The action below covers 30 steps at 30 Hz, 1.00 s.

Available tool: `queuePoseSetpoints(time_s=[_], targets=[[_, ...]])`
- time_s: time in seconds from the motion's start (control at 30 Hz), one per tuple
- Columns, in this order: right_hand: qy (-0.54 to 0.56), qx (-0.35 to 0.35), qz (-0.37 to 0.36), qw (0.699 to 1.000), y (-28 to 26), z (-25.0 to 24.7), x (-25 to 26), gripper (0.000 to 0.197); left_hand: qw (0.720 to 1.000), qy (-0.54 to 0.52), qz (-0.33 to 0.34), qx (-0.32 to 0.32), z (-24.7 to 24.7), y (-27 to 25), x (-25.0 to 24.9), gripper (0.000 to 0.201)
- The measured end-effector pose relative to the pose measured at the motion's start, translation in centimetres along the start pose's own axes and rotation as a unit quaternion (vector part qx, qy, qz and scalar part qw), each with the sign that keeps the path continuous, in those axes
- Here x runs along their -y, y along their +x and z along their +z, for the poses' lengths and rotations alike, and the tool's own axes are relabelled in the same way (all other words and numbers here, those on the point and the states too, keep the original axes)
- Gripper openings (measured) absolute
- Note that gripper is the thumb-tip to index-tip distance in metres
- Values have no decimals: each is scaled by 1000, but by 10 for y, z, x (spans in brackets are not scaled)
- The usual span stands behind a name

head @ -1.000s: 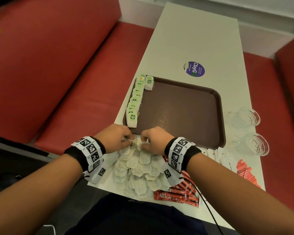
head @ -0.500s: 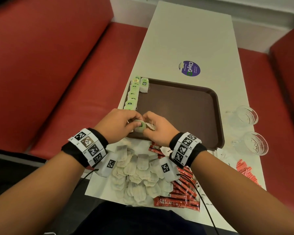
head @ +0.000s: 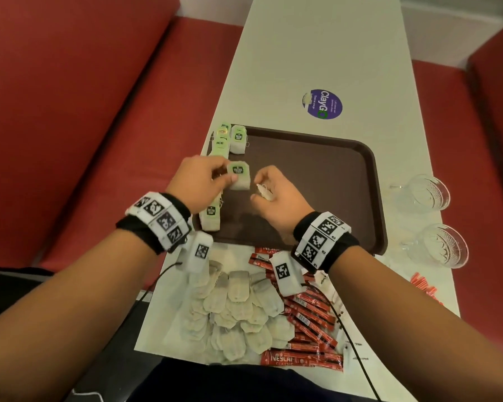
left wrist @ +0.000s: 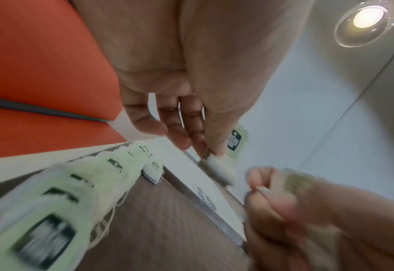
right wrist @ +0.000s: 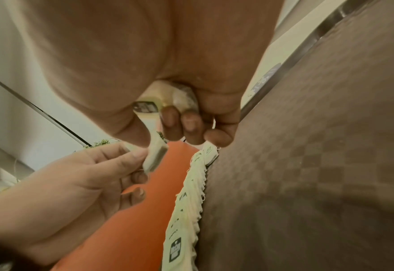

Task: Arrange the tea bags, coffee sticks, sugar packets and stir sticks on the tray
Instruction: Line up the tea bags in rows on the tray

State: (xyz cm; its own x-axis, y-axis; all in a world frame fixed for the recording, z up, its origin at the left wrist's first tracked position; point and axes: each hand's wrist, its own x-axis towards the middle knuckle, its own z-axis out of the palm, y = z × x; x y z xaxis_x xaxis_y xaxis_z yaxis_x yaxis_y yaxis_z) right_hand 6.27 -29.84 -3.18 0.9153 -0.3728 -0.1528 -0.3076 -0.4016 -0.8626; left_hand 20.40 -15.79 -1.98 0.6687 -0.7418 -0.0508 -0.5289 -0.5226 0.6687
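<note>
A brown tray (head: 317,175) lies on the white table, with a row of green-tagged tea bags (head: 219,146) along its left edge. Over the tray's left side, my left hand (head: 206,181) pinches one tea bag (head: 239,177) by its edge, green tag up. In the left wrist view, thumb and fingers (left wrist: 191,139) clamp this bag (left wrist: 217,165). Just to the right, my right hand (head: 273,192) is curled round a second tea bag (head: 264,191). In the right wrist view, that bag (right wrist: 182,99) sits in the palm.
A loose pile of tea bags (head: 235,309) lies at the table's near edge, with red coffee sticks (head: 305,314) to its right. Two glass cups (head: 430,192) stand right of the tray and red sticks (head: 424,288) lie near them. Red benches flank the table.
Both hands have moved from the pile at the near edge forward over the tray. They have drawn apart, and each now holds its own tea bag.
</note>
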Motion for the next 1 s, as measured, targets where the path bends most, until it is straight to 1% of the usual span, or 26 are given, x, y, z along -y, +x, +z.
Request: queuePoseSetpoints(time_s=[0.07, 0.13, 0.17, 0.27, 0.33, 0.4, 0.53, 0.63, 0.7, 0.83, 0.87, 0.93, 1.0], targets=[[31, -5, 20, 999, 1, -2, -2, 23, 999, 8, -32, -28, 0, 28, 4, 18], [46, -9, 37, 998, 1, -3, -4, 18, 996, 0, -73, -46, 1, 60, 10, 11], [47, -7, 42, 998, 1, -4, -6, 16, 994, 4, -96, -46, 2, 76, 15, 14], [17, 6, 48, 999, 4, -9, -11, 6, 988, 38, -149, -31, 9, 110, 23, 31], [-11, 7, 43, 999, 6, -15, -14, 12, 985, 60, -162, -20, 15, 126, 25, 38], [-16, 5, 40, 999, 7, -18, -14, 15, 983, 83, -165, -8, 19, 135, 25, 41], [-26, 7, 42, 999, 9, -23, -19, 14, 977, 132, -165, 8, 29, 150, 25, 42], [-22, 5, 42, 999, 9, -25, -21, 17, 973, 163, -161, 14, 28, 154, 21, 29], [-22, 8, 42, 999, 8, -25, -22, 19, 970, 188, -154, 16, 27, 156, 18, 28], [-28, 7, 45, 999, 10, -25, -25, 14, 966, 225, -125, 21, 31, 161, 10, 22], [-31, 6, 45, 998, 11, -25, -25, 13, 965, 231, -118, 25, 34, 161, 7, 23], [-31, 10, 51, 998, 11, -26, -22, 8, 963, 243, -100, 49, 39, 161, 2, 29], [-21, 18, 61, 998, 11, -25, -21, 5, 959, 261, -83, 75, 41, 160, 0, 28]])
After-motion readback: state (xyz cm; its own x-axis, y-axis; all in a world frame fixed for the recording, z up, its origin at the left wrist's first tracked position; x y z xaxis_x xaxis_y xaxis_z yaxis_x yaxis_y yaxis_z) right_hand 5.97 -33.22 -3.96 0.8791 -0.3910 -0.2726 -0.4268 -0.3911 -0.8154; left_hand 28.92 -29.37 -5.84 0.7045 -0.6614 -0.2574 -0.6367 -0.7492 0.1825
